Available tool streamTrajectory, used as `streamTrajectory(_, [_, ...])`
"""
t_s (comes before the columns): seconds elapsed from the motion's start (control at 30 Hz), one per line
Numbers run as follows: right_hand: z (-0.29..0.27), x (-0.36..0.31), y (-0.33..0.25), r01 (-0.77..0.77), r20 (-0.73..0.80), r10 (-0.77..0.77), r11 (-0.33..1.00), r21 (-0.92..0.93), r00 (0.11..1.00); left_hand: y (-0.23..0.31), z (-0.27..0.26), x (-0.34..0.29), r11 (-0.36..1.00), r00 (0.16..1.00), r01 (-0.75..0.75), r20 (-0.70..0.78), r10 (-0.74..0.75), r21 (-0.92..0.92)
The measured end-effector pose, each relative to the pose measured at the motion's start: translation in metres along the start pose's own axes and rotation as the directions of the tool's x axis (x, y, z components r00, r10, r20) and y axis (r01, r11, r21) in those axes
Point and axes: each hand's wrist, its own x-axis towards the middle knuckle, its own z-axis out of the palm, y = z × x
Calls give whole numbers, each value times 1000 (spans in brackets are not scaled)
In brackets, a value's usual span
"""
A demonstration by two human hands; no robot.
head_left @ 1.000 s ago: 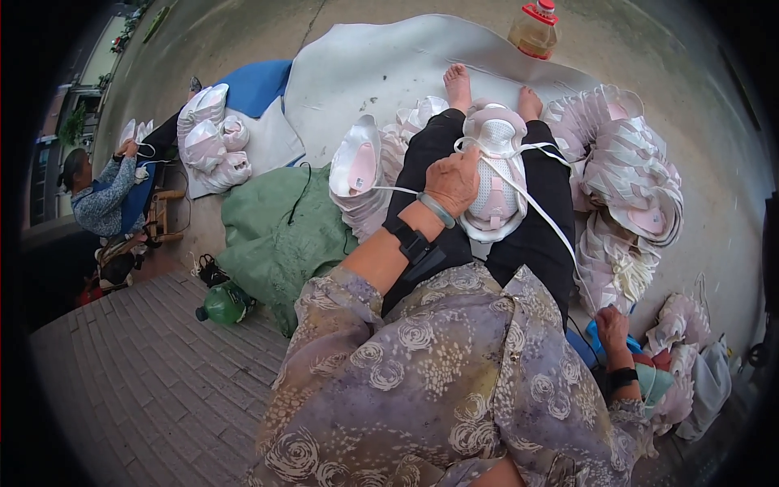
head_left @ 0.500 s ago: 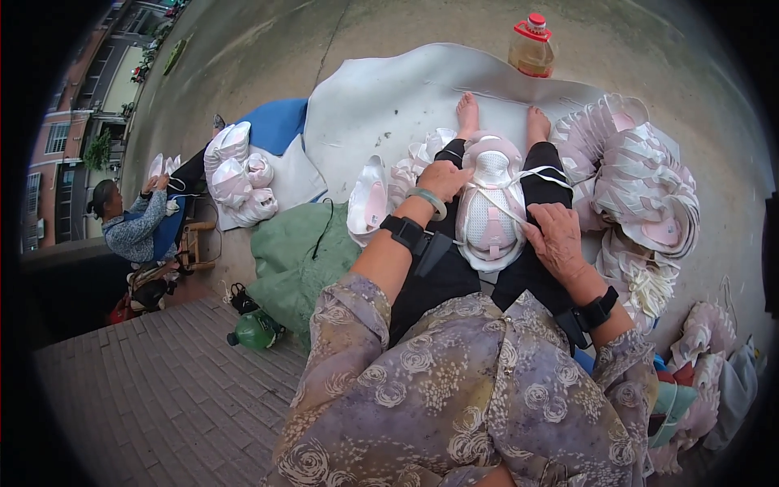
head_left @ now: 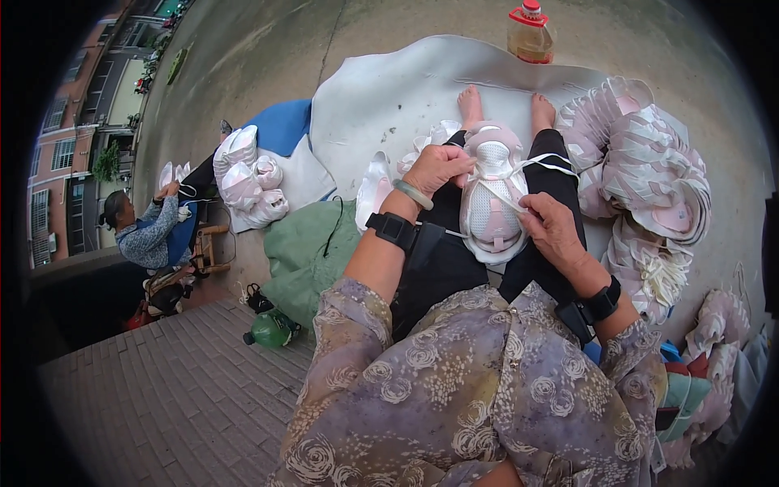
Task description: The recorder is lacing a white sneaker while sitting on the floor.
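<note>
A pink and white shoe upper (head_left: pixel 489 213) lies on my lap, between my legs in black trousers. My left hand (head_left: pixel 436 168) grips its upper left edge, fingers curled over it. My right hand (head_left: pixel 552 231) sits at its right side and pinches a white lace (head_left: pixel 542 162) that runs across to my right leg. Both wrists wear black bands, and the left also has a pale bangle.
Piles of pink and white shoe uppers lie at my right (head_left: pixel 641 174) and far left (head_left: pixel 243 178) on a grey sheet (head_left: pixel 381 97). A bottle of yellow liquid (head_left: pixel 531 34) stands ahead. A green sack (head_left: pixel 308 252) and green bottle (head_left: pixel 270 329) are at left. Another seated person (head_left: pixel 142 231) works at far left.
My right hand came up from the pile at my lower right onto the shoe upper and took hold of the lace. My left hand stayed on the upper's top edge.
</note>
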Motion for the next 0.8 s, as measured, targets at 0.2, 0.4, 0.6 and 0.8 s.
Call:
streamTrajectory(0.2, [-1, -3, -1, -38, 64, 39, 999, -20, 997, -6, -5, 6, 996, 996, 76, -40, -75, 41])
streamTrajectory(0.4, [-48, -37, -43, 228, 144, -191, 919, -321, 971, -14, 20, 7, 994, 963, 96, -256, -81, 46])
streamTrajectory(0.6, [-105, -93, -67, 410, 402, -222, 779, -475, 888, -25, 21, 5, 981, 969, 12, -245, 37, 195])
streamTrajectory(0.8, [-81, -69, -40, 144, 301, -95, 979, -146, 949, -39, 26, 7, 974, 909, -35, -398, 124, 223])
